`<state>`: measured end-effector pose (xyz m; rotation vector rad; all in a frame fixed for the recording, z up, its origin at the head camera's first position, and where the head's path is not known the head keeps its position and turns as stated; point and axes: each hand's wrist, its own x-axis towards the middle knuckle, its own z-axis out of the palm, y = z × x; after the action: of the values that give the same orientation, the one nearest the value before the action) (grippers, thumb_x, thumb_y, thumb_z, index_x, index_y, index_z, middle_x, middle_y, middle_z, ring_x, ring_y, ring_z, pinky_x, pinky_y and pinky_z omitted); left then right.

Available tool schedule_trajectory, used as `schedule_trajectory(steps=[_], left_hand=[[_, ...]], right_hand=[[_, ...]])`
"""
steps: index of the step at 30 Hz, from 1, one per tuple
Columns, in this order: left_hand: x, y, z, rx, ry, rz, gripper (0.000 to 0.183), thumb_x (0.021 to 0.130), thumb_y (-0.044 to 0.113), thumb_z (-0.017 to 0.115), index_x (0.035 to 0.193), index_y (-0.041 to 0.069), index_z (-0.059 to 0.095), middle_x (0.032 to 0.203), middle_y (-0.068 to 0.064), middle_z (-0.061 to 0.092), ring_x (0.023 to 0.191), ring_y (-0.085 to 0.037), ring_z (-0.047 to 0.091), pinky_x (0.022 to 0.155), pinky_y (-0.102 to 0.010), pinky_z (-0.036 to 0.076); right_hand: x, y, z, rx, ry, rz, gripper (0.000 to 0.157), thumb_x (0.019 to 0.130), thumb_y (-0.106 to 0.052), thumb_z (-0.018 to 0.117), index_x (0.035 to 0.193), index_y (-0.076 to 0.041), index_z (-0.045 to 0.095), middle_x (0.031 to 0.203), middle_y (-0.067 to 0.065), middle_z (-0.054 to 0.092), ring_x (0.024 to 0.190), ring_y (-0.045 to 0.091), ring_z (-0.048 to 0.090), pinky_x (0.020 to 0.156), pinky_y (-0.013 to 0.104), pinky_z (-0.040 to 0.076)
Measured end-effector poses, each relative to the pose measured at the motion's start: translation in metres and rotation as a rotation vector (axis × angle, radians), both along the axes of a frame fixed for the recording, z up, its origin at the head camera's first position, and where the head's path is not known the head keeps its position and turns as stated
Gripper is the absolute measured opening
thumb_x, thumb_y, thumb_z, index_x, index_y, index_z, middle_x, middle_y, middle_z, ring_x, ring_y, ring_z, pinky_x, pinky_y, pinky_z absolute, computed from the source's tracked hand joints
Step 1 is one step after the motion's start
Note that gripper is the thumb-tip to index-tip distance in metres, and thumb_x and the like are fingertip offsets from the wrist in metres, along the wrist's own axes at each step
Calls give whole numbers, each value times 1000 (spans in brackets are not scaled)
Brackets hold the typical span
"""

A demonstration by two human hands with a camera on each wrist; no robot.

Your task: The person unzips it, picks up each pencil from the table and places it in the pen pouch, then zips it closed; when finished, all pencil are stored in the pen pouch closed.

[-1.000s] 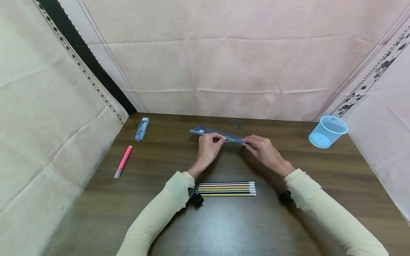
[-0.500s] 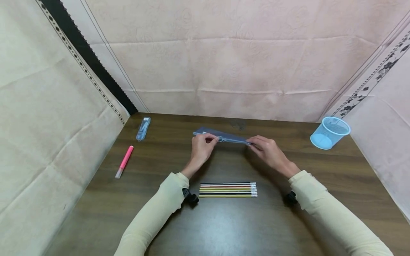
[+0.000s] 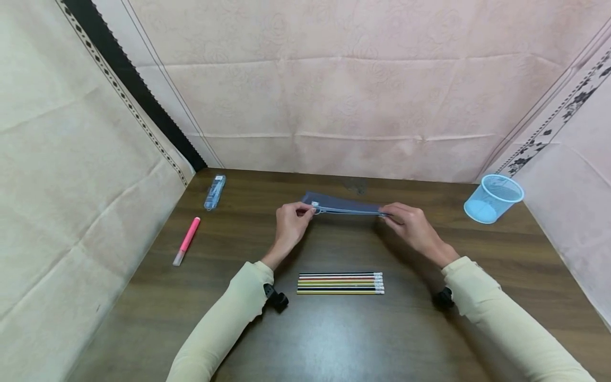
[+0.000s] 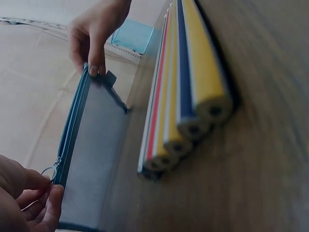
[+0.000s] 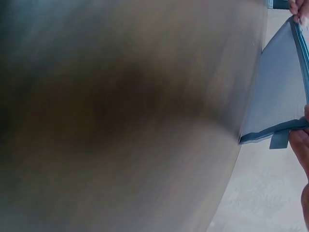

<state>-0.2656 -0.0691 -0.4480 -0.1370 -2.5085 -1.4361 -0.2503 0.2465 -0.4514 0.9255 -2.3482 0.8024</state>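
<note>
A see-through blue zipper pouch (image 3: 343, 203) is held up on edge above the far middle of the table, zipper edge on top. My left hand (image 3: 289, 225) pinches the pouch's left end at the zipper slider, whose round ring pull (image 4: 49, 172) shows beside the fingertips in the left wrist view. At the opposite end, my right hand (image 3: 415, 232) pinches the corner of the zipper edge between thumb and fingers. A small fabric tab (image 5: 279, 139) sticks out below that corner in the right wrist view. Whether the zipper's two sides are parted, I cannot tell.
Several striped pencils (image 3: 340, 283) lie side by side nearer me. At the left are a pink marker (image 3: 186, 241) and a small clear blue case (image 3: 215, 192). A light-blue mesh cup (image 3: 494, 199) stands at the far right, near the cloth backdrop (image 3: 334, 106).
My left hand has slid left along the zipper with the ring pull, to the pouch's left end. My right hand has shifted slightly right with the pouch, so the hands are farther apart.
</note>
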Motion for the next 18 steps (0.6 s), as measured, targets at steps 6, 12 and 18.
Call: schedule_trajectory(steps=[6,12,18], left_hand=[[-3,-9,-2,-8,17,41,11,90,14,76,91,4,80,82,-11,78,71,-17,71,60,-18,50],[-3,-22,1,-31,57,60,11,90,14,76,89,5,81,83,-11,78,71,-20,70,62,-22,50],[-2,-25,-2,-60,52,50,11,90,16,76,89,5,81,83,-10,78,73,-20,71,64,-24,51]], right_hand=[[2,16,1,23,-14,-19,31,80,11,77,109,-2,74,106,11,75,91,24,73,84,0,43],[3,32,4,-2,-53,-55,32,79,13,77,107,-3,75,104,10,74,90,23,73,84,-2,42],[5,36,3,-22,-91,-61,32,79,11,78,107,-3,75,105,11,74,92,21,73,84,0,44]])
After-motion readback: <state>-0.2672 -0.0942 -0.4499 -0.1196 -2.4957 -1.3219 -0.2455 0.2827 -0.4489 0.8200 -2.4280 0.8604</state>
